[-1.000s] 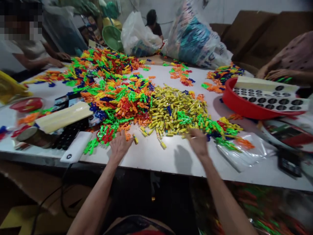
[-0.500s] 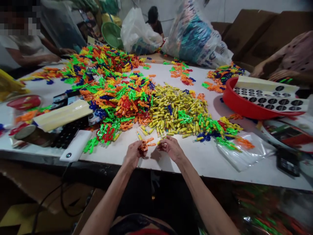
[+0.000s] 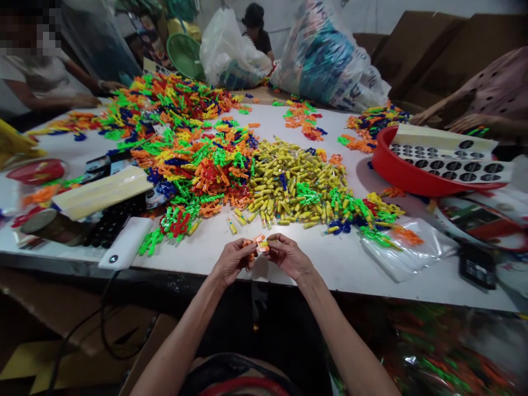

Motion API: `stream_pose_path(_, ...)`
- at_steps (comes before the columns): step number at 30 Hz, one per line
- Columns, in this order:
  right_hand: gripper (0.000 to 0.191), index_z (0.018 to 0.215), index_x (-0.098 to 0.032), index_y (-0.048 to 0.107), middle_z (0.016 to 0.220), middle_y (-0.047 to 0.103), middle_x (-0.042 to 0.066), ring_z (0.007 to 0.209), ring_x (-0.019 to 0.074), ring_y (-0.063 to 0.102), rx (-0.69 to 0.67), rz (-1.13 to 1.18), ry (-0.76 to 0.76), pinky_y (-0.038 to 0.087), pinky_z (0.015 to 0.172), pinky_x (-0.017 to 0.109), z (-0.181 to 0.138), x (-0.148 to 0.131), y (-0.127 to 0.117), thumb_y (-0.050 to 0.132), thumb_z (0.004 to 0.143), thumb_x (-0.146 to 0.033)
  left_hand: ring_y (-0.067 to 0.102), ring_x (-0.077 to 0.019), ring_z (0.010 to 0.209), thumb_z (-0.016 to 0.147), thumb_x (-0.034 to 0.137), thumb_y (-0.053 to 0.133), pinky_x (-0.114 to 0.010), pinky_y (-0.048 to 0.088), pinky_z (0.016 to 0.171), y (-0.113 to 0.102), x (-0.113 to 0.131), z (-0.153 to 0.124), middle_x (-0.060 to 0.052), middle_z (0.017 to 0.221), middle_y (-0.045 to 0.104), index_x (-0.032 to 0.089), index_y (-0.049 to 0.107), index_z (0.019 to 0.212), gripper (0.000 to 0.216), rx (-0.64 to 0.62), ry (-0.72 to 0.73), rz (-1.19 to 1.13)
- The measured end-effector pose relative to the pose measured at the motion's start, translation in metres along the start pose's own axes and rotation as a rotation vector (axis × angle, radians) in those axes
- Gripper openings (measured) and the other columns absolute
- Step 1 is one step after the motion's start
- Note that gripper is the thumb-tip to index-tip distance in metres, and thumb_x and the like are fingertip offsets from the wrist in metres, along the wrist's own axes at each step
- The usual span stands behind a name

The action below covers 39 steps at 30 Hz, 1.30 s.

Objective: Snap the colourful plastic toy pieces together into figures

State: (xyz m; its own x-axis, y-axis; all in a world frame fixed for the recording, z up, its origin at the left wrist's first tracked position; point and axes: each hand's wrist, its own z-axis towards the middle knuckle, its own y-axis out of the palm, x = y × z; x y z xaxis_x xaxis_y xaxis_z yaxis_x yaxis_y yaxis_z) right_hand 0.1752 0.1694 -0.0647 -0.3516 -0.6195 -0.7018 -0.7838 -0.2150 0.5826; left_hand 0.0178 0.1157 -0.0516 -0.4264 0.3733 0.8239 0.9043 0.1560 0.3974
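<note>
Both of my hands meet over the near edge of the white table. My left hand is closed on small orange plastic pieces. My right hand pinches the same orange pieces from the right side. Just beyond my hands lies a heap of small yellow tubes. To its left spreads a big pile of green, orange, red and blue plastic pieces.
A red basin holding white perforated trays stands at the right. A white power bank, a cream box and clear plastic bags lie near the front edge. Other people's hands work at the far left and right. Large filled bags stand at the back.
One second ago my hands were spread apart, reaching into the piles. They have since come together near the table's edge and now hold orange pieces between them.
</note>
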Motion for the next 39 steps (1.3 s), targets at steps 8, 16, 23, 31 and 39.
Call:
stream_pose_path(8,0.031,0.072,-0.017,0.060,0.065,0.064,0.000,0.062,0.0137,0.060,0.177,-0.402,-0.330,0.047,0.061,0.025,-0.009,0.002,-0.004,0.080,0.054,-0.031,0.049,-0.0066,0.039,0.062,0.042,0.072,-0.018,0.035,0.037,0.011,-0.020,0.012,0.002,0.055,0.056,0.013,0.054,0.073,0.036,0.155,0.076,0.240)
stream_pose_path(16,0.032,0.076,-0.020,0.062,0.071,0.062,0.005,0.065,0.0214,0.061,0.884,-0.591,-0.697,0.049,0.063,0.039,-0.033,-0.105,-0.114,0.069,0.057,-0.046,0.061,-0.0188,0.083,0.080,0.027,0.053,-0.032,0.048,0.071,-0.023,0.020,0.032,-0.008,0.103,0.061,0.018,0.057,0.106,0.028,0.339,0.434,1.078)
stream_pose_path(23,0.022,0.085,-0.016,0.064,0.088,0.063,0.013,0.081,0.0281,0.061,0.897,-1.227,-0.690,0.047,0.074,0.042,0.003,-0.102,-0.071,0.059,0.070,-0.031,0.051,-0.0301,0.101,0.081,0.014,0.041,-0.041,0.038,0.082,-0.084,0.066,0.058,-0.016,0.103,0.059,0.014,0.061,0.099,0.027,0.704,0.406,1.921)
stream_pose_path(31,0.021,0.097,-0.016,0.060,0.113,0.056,0.013,0.094,0.0234,0.059,0.237,-1.851,-0.372,0.043,0.078,0.034,0.093,-0.004,0.080,0.046,0.082,-0.019,0.058,-0.0240,0.091,0.084,0.022,0.040,-0.035,0.040,0.078,-0.075,0.056,0.041,-0.011,0.091,0.062,0.018,0.058,0.085,0.019,0.718,0.534,1.498)
stream_pose_path(39,0.025,0.098,-0.017,0.059,0.093,0.065,0.009,0.086,0.0232,0.060,0.297,-1.644,-0.331,0.043,0.069,0.031,0.106,-0.011,0.065,0.056,0.074,-0.022,0.048,-0.0068,0.040,0.067,0.046,0.063,-0.018,0.029,0.036,-0.053,0.019,0.010,0.002,0.064,0.056,0.018,0.044,0.079,0.036,0.328,0.146,0.193)
